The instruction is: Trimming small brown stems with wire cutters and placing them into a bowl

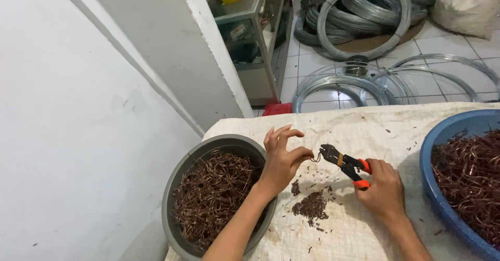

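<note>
My left hand [282,159] pinches a small bent piece of brown wire [315,157] between thumb and forefinger, the other fingers spread. My right hand [384,190] grips the orange handles of a black cutter [344,163], whose jaws meet the wire piece. Below them a small heap of dark wire clippings [311,208] lies on the white woven cloth [364,131]. A grey basin [183,173] full of brown wire bits sits under my left forearm. A blue basin [435,136] of tangled brown wire stands at the right.
A white wall [78,136] closes the left side. Beyond the cloth, coils of grey steel wire [359,11] lie on the tiled floor, next to a glass-fronted cabinet [250,26] and a light sack [466,5]. A red object [277,109] sits at the cloth's far edge.
</note>
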